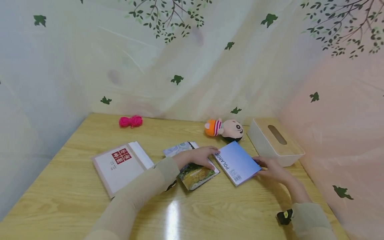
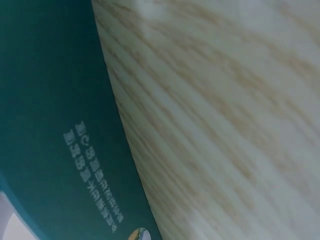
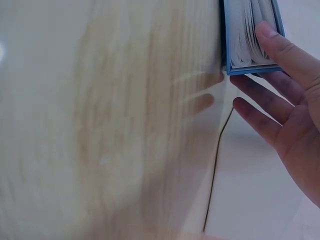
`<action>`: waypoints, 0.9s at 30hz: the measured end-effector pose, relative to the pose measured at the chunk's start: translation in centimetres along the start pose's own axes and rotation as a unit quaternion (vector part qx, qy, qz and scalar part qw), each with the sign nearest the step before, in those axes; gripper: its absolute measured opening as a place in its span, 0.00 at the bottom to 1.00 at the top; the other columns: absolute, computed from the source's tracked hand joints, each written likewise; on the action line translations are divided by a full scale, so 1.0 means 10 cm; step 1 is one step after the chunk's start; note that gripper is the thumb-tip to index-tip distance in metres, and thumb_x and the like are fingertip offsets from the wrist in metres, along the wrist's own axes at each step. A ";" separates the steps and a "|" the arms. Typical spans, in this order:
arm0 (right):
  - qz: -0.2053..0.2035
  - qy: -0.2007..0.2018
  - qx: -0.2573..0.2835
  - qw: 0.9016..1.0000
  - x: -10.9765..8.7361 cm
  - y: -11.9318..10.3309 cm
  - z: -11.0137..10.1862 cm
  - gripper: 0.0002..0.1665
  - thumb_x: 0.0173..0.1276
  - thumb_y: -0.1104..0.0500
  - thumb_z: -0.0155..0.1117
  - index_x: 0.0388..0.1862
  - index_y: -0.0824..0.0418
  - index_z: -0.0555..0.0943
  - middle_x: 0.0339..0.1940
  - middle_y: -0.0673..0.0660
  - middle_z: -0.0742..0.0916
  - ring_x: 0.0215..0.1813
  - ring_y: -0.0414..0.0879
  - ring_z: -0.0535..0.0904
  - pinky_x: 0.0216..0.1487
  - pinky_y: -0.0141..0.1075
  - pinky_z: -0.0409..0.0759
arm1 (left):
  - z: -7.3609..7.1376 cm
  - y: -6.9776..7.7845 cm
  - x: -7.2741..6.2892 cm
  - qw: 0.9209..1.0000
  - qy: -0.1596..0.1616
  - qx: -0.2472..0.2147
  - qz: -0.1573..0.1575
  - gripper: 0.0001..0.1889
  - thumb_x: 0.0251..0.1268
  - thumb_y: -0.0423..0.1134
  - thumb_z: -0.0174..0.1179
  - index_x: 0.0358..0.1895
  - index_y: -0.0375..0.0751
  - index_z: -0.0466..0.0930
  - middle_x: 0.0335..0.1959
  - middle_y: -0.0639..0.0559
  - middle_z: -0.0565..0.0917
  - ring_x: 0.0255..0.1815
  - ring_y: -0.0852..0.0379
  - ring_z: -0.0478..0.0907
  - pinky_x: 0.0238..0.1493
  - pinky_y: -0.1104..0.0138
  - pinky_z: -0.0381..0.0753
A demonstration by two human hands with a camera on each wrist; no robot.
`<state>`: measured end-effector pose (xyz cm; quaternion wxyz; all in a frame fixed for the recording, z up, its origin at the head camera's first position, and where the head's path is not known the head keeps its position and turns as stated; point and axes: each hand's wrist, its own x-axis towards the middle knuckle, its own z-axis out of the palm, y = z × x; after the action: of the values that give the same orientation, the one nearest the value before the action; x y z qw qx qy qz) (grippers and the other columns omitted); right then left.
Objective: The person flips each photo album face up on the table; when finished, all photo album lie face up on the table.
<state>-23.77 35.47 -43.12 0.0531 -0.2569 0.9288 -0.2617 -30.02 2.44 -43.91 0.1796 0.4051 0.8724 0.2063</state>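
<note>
A blue-lilac book (image 1: 237,163) marked POLAROID lies between the two hands, at the right of the table. My right hand (image 1: 271,170) holds its right edge; in the right wrist view the thumb rests on the page edges of the book (image 3: 255,37), with fingers on the other side. My left hand (image 1: 199,156) reaches over a book with a landscape cover (image 1: 195,176), its fingertips touching the blue book's left edge and the thumb spread toward me. The left wrist view shows a dark green cover (image 2: 50,100) with white characters; no hand appears there.
A white book with red characters (image 1: 120,173) lies at the left on the wooden table (image 1: 222,216). Pink yarn (image 1: 130,121) and a doll (image 1: 232,129) sit along the back edge. A tissue box with a wooden lid (image 1: 270,143) stands beyond the right hand.
</note>
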 end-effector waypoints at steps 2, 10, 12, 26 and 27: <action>0.004 -0.002 0.005 1.000 0.00 -0.03 -0.02 0.34 0.57 0.61 0.71 0.60 0.74 0.72 0.56 0.70 0.79 0.56 0.63 0.77 0.54 0.49 0.77 | 0.00 -0.01 0.01 1.000 0.000 -0.002 0.000 0.42 0.57 0.52 0.65 0.73 0.46 0.57 0.74 0.47 0.56 0.73 0.52 0.55 0.72 0.64 0.56; -0.007 0.002 0.022 1.000 -0.01 -0.11 -0.08 0.32 0.60 0.63 0.68 0.62 0.72 0.70 0.61 0.71 0.76 0.56 0.65 0.77 0.54 0.50 0.76 | -0.01 -0.04 0.03 1.000 0.005 -0.030 -0.004 0.37 0.60 0.49 0.64 0.72 0.50 0.60 0.73 0.48 0.57 0.73 0.51 0.56 0.71 0.62 0.59; -0.007 0.002 0.027 1.000 -0.01 -0.13 -0.09 0.32 0.60 0.65 0.67 0.63 0.71 0.69 0.61 0.72 0.76 0.54 0.64 0.78 0.52 0.48 0.79 | -0.01 -0.04 0.03 0.999 0.008 -0.042 -0.002 0.35 0.61 0.47 0.63 0.71 0.51 0.61 0.73 0.47 0.57 0.73 0.50 0.56 0.70 0.61 0.59; 0.000 0.029 0.063 0.998 -0.01 -0.22 -0.14 0.32 0.55 0.63 0.72 0.60 0.65 0.74 0.60 0.68 0.77 0.51 0.61 0.79 0.47 0.47 0.82 | -0.01 -0.01 0.01 0.997 0.015 -0.070 0.011 0.31 0.65 0.44 0.60 0.71 0.51 0.62 0.74 0.47 0.55 0.73 0.50 0.55 0.70 0.60 0.61; -0.007 0.030 0.066 0.997 -0.01 -0.22 -0.15 0.32 0.54 0.63 0.72 0.59 0.64 0.74 0.60 0.68 0.77 0.51 0.59 0.79 0.47 0.46 0.82 | -0.02 0.00 0.01 0.997 0.018 -0.074 0.013 0.31 0.65 0.44 0.60 0.70 0.51 0.62 0.74 0.47 0.55 0.73 0.50 0.55 0.70 0.60 0.60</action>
<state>-23.08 34.60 -40.70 0.0401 -0.2509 0.9088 -0.3309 -30.18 2.51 -43.78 0.1902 0.3985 0.8525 0.2798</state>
